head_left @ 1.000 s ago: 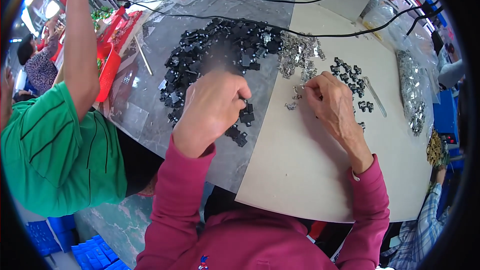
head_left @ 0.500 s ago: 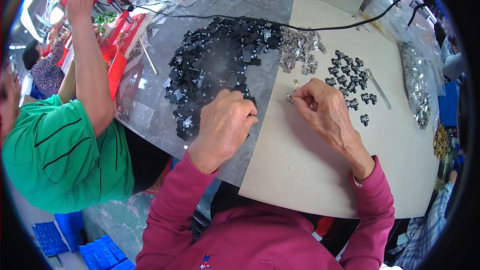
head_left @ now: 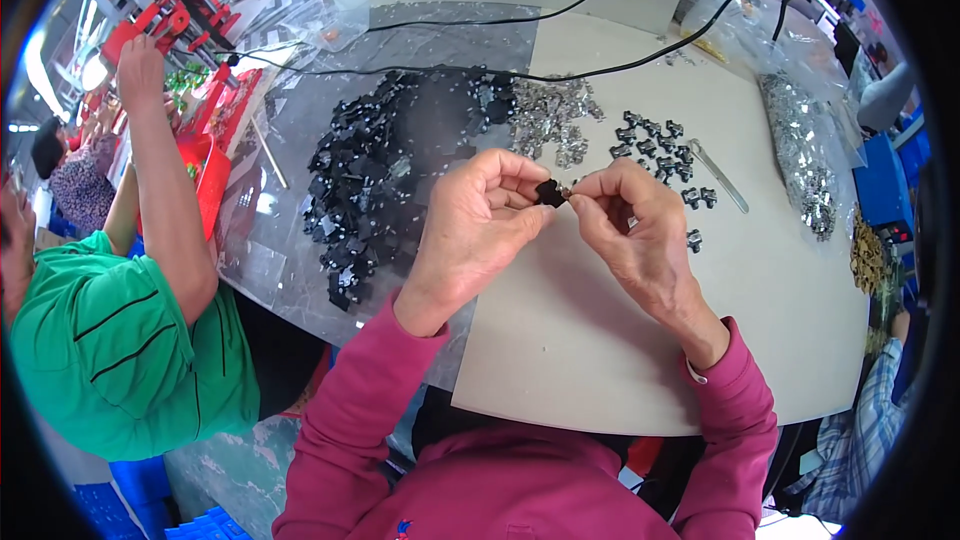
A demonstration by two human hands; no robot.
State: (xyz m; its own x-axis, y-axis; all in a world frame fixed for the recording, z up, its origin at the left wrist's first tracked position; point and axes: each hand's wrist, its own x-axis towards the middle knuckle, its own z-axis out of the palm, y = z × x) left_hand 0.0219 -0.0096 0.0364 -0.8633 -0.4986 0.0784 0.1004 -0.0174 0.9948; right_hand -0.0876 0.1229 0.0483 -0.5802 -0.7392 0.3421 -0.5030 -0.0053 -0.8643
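Note:
Between my fingertips, above the table, is a small black plastic part. My left hand pinches it from the left. The fingers of my right hand are closed on a tiny metal clip that meets the black part's right side. Left of my hands, a large heap of black plastic parts is spread on the grey mat. Beyond my hands lies a pile of silvery metal clips. To the right of it, several black parts with metal on them are grouped on the pale board.
Metal tweezers lie right of the grouped parts. A clear bag of metal pieces rests at the right edge. Black cables cross the far side. A person in green works at left, near a red bin.
My left hand has left the black heap and come up to my right hand, bringing a black part. My right hand has shifted slightly, and both now meet at the part.

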